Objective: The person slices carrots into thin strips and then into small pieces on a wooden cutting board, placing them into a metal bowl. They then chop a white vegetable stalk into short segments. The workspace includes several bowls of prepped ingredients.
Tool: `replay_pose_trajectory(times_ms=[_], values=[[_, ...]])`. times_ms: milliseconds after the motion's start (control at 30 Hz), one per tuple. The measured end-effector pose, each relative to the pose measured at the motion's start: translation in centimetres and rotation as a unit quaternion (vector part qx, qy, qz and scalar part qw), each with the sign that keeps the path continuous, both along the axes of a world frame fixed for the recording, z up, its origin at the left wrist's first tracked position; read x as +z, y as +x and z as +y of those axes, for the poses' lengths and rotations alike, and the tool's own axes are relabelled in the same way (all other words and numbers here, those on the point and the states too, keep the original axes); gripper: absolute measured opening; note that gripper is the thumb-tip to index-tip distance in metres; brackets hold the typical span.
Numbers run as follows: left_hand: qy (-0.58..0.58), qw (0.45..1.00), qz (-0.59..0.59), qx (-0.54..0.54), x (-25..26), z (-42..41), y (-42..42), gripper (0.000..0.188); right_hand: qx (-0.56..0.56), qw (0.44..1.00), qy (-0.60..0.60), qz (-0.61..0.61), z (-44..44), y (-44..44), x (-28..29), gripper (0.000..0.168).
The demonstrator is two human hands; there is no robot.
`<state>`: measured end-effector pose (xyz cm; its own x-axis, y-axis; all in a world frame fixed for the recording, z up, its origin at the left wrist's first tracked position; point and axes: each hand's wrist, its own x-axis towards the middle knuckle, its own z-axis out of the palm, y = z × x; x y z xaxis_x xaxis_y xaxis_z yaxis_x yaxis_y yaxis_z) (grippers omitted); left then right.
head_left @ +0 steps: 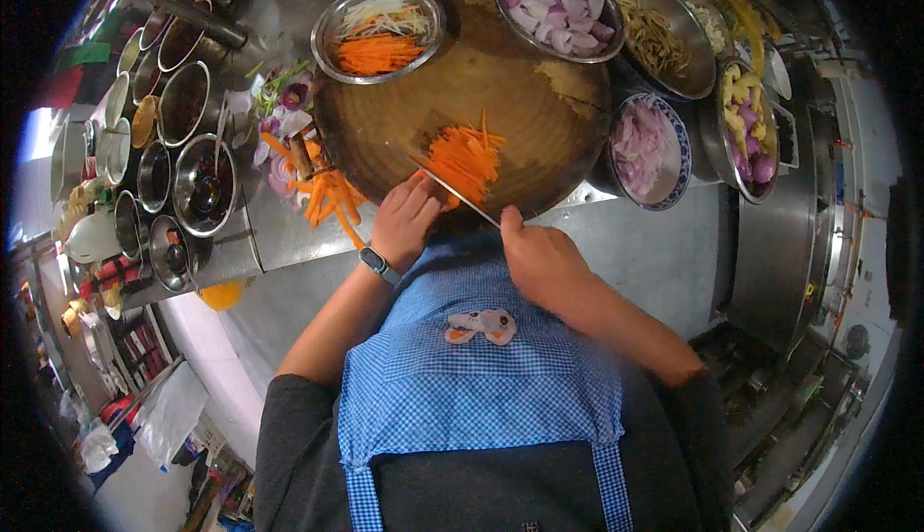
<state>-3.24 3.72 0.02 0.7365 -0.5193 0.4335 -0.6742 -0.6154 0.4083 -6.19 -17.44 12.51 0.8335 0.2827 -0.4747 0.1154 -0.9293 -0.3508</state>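
My right hand point(540, 254) is closed on the handle of a knife point(460, 196), whose blade slants up and left over a round wooden chopping block point(534, 124). Against the blade's left side, near the block's front edge, rests my left hand point(410, 218) with fingers bent; what lies under the fingertips is partly hidden, perhaps carrot. A pile of shredded carrot point(465, 160) lies just beyond the blade. At the block's back left stands a steel bowl point(323, 55) with carrot shreds and pale shreds. Carrot peelings and trimmings point(328, 192) lie left of my left hand.
Bowls of cut onion point(556, 8), brown strips point(653, 34), sliced onion point(639, 145) and ginger with shallots point(747, 127) stand right of or on the block. Onion scraps point(281, 113) lie at its left. Several seasoning bowls point(206, 185) crowd the counter farther left.
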Motion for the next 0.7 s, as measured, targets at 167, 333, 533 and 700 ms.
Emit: replay_pose_trajectory(times_ms=[167, 333, 533, 700], values=[[-0.023, 1.0, -0.013, 0.0, -0.2, -0.3, 0.2, 0.016, 0.006, 0.999, 0.011, -0.031, 1.4, 1.8, -2.8, 0.015], [-0.021, 1.0, -0.014, 0.001, 0.7, -0.3, 0.1, 0.017, 0.007, 1.0, 0.007, 0.011, 0.1, 0.8, -1.4, 0.016], [-0.028, 0.999, -0.028, 0.011, 0.4, -0.4, 0.2, 0.017, -0.019, 0.999, 0.021, -0.014, 0.7, 0.9, -2.6, 0.016], [-0.041, 0.999, -0.016, 0.005, 0.1, -0.4, 0.2, 0.018, -0.007, 1.0, 0.014, -0.019, 0.9, 1.1, -2.7, 0.018]])
